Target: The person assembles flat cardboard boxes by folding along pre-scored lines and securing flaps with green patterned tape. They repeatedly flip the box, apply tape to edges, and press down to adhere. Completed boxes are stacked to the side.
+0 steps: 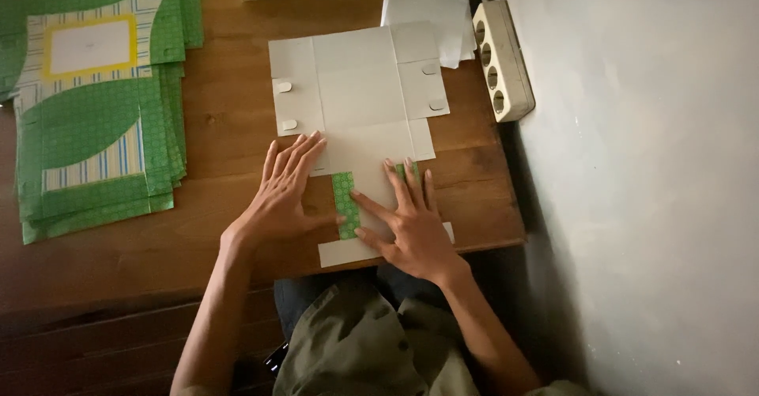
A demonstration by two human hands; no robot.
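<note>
Pressing a flat white box blank onto the wooden table, both hands lie open, fingers spread. The left hand and right hand flank a folded green flap at the near edge; the blank's long axis runs away from the person. Green printed sheets lie stacked well left.

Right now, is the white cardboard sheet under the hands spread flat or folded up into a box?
Mostly spread flat: the cardboard sheet lies plain side up on the table, with only near flaps folded over, green showing.

Bare forearms, olive camouflage trousers
</note>
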